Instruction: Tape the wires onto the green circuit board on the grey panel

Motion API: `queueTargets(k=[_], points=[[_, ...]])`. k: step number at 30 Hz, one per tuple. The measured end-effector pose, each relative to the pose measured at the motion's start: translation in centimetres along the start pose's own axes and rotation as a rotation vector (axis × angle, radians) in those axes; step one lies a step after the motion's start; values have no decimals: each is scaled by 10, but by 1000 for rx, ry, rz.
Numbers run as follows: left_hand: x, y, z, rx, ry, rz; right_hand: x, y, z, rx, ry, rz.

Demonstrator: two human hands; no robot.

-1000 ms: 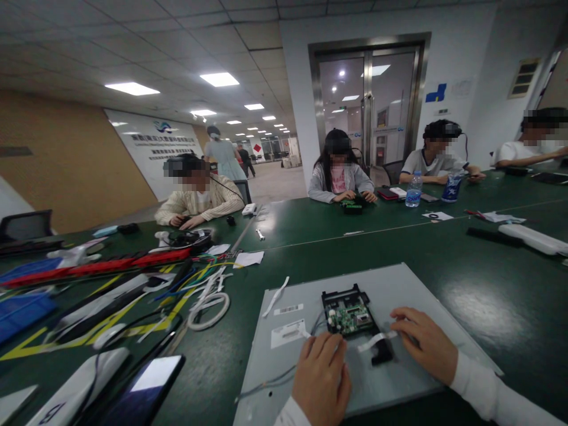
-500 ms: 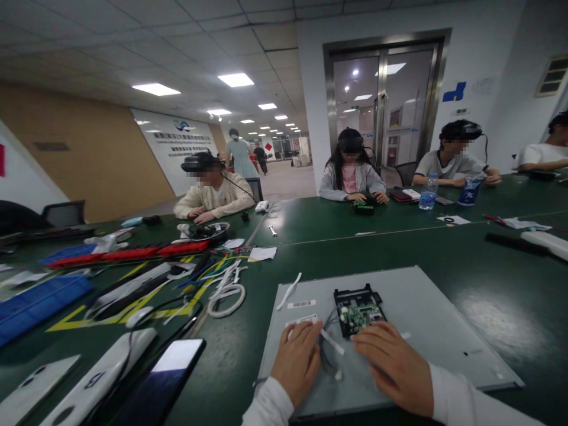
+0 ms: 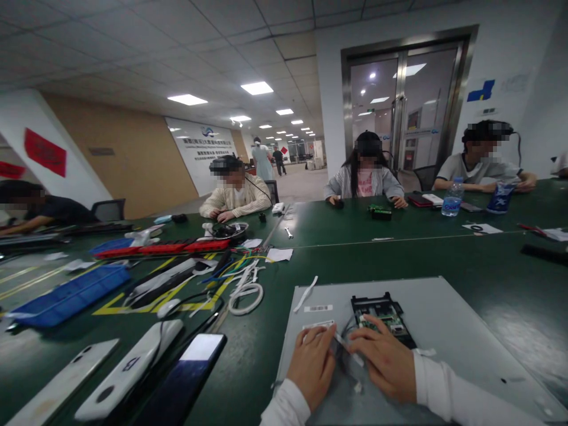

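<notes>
A flat grey metal panel (image 3: 448,331) lies in front of me on the table. On it sits a black plastic frame (image 3: 375,302) with a green circuit board (image 3: 393,324) inside. Grey cables (image 3: 347,325) run beside the board, and a narrow white strip (image 3: 356,358) crosses them. My left hand (image 3: 313,364) rests on the panel, its fingers bent together at the strip's upper end. My right hand (image 3: 388,361) is left of and partly over the board, fingers spread, tips touching the strip and cables. A small white connector (image 3: 357,387) lies below.
Another white strip (image 3: 306,294) lies at the panel's upper left. To the left are a phone (image 3: 190,373), a long white device (image 3: 133,367), a blue tray (image 3: 71,296) and a coiled white cable (image 3: 246,299). Several people sit around the green table (image 3: 337,254).
My right hand has moved left from the board's lower edge onto the strip and cables. My left hand stays near the strip's upper end. The view has turned slightly left.
</notes>
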State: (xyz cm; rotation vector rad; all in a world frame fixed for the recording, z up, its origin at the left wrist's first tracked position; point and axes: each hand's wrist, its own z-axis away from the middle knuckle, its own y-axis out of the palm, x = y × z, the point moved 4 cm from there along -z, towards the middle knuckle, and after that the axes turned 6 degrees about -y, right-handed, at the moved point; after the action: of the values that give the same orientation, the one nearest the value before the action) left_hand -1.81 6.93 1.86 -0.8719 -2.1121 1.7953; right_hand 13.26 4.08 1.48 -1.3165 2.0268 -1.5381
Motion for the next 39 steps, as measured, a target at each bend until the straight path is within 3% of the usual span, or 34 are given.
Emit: queueTargets(k=[16,26,34,39], points=[[4,-1,-3,-6,-38,45,2,-12,5,-96,-15,-59],[6,-1,-2,-12,-59,47,-1,-5,8,-162,-66,-40],[9,3,-2,-32,-91,20,3,-5,8,-110,-105,22],[16,3,-3,-52,-107,-15,1,-4,8,-164,-92,-1]])
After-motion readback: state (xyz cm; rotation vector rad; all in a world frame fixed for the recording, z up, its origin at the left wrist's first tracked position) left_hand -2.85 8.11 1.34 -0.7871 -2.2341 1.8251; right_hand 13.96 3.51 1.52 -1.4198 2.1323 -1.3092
